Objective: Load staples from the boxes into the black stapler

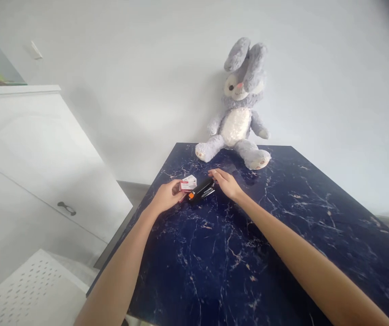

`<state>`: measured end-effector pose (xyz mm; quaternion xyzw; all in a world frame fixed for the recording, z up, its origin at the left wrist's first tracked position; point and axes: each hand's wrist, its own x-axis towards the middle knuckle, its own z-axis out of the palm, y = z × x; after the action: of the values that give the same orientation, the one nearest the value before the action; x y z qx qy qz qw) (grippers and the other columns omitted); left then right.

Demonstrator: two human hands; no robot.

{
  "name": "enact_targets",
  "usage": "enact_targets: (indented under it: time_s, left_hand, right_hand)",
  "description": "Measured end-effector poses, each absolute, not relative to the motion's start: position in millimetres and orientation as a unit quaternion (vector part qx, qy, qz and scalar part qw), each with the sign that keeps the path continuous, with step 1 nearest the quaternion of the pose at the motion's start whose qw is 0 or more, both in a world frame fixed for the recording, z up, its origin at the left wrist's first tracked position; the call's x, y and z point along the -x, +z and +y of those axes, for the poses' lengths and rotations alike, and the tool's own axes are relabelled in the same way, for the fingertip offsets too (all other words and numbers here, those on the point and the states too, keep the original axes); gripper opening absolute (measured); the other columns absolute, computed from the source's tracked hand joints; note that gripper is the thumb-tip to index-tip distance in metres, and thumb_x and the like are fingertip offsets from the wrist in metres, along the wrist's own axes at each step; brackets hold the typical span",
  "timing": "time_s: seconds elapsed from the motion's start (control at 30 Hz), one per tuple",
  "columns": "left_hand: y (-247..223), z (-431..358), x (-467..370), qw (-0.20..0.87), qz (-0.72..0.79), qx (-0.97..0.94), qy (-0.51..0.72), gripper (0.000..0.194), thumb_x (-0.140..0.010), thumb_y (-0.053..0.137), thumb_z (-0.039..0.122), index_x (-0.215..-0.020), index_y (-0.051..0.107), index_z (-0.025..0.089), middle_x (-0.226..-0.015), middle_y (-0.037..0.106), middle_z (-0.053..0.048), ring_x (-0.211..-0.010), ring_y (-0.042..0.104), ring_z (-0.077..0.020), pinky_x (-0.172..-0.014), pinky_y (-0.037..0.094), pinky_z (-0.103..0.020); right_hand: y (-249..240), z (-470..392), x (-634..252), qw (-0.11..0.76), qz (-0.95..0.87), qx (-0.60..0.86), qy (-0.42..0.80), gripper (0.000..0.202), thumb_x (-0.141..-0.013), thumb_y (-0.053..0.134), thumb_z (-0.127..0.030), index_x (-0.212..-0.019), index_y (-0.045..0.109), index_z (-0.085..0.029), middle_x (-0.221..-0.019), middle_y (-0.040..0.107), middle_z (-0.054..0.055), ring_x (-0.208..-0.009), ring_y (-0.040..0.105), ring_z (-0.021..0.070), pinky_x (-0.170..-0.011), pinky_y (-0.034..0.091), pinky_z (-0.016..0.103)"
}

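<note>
My left hand [167, 195] grips a small red-and-white box [188, 183], thumb and fingers closed at its left side. A bit of red, possibly a second box, shows beneath it. Directly right of the box, a black stapler [201, 189] with an orange patch at its near end lies slantwise on the dark blue marbled table [214, 253]. The fingers of my right hand [224, 182] are bent over the stapler's far end and appear to hold it. My right fingertips partly hide that end.
A grey plush rabbit [237, 127] sits at the table's back edge against the wall. To the left stand a white cabinet [27, 163] with a dark handle and a white perforated seat or stool [24, 290], both beyond the table's left edge.
</note>
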<state>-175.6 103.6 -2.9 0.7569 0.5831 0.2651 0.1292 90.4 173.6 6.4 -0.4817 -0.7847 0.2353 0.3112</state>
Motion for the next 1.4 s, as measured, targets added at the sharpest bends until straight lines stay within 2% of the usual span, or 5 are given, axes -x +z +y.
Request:
enact_targets:
  time_s: [0.13,0.27,0.47,1.03,1.4]
  left_hand:
    - [-2.6,102.4,167.7,0.111,0.593,-0.748,0.275,0.042,-0.082,0.066,0.035,-0.123,0.059,0.024,-0.111,0.073,-0.005,-0.093,0.070,-0.0244,-0.080,0.053,-0.032]
    - [4.6,97.6,161.3,0.089,0.601,-0.746,0.272,0.040,-0.081,0.066,0.033,-0.120,0.060,0.026,-0.114,0.072,-0.005,-0.097,0.070,-0.0251,-0.081,0.052,-0.031]
    - [15.7,91.0,162.0,0.064,0.621,-0.740,0.250,0.050,-0.075,0.072,0.034,-0.123,0.063,0.026,-0.115,0.072,-0.008,-0.097,0.069,-0.0299,-0.082,0.052,-0.035]
    - [11.8,92.0,165.8,0.115,0.607,-0.739,0.268,0.036,-0.088,0.058,0.044,-0.117,0.066,0.023,-0.100,0.076,-0.005,-0.083,0.071,-0.0224,-0.073,0.052,-0.029]
    - [16.3,89.1,156.0,0.135,0.581,-0.766,0.241,0.042,-0.081,0.063,0.030,-0.122,0.063,0.023,-0.108,0.074,-0.006,-0.089,0.070,-0.0253,-0.078,0.051,-0.032]
  right_hand:
    - [-15.7,153.7,-103.1,0.307,-0.803,0.434,0.269,0.036,-0.093,0.053,-0.032,-0.127,0.060,-0.028,-0.117,0.072,0.000,-0.105,0.068,0.0191,-0.094,0.051,0.031]
    - [-21.3,151.0,-100.4,0.304,-0.817,0.420,0.254,0.068,-0.078,0.070,-0.024,-0.142,0.046,-0.025,-0.125,0.068,0.004,-0.115,0.064,0.0226,-0.103,0.047,0.035]
    - [-25.5,152.1,-99.0,0.295,-0.828,0.428,0.213,0.069,-0.080,0.067,-0.026,-0.144,0.042,-0.017,-0.124,0.066,0.012,-0.117,0.062,0.0257,-0.104,0.045,0.039]
    - [-21.9,150.2,-99.6,0.291,-0.840,0.417,0.187,0.037,-0.086,0.063,-0.024,-0.122,0.055,-0.019,-0.108,0.070,0.009,-0.102,0.065,0.0237,-0.090,0.048,0.032]
    - [-24.9,157.1,-103.3,0.302,-0.836,0.411,0.200,0.022,-0.085,0.068,-0.031,-0.104,0.061,-0.022,-0.099,0.071,0.004,-0.090,0.067,0.0202,-0.080,0.049,0.029]
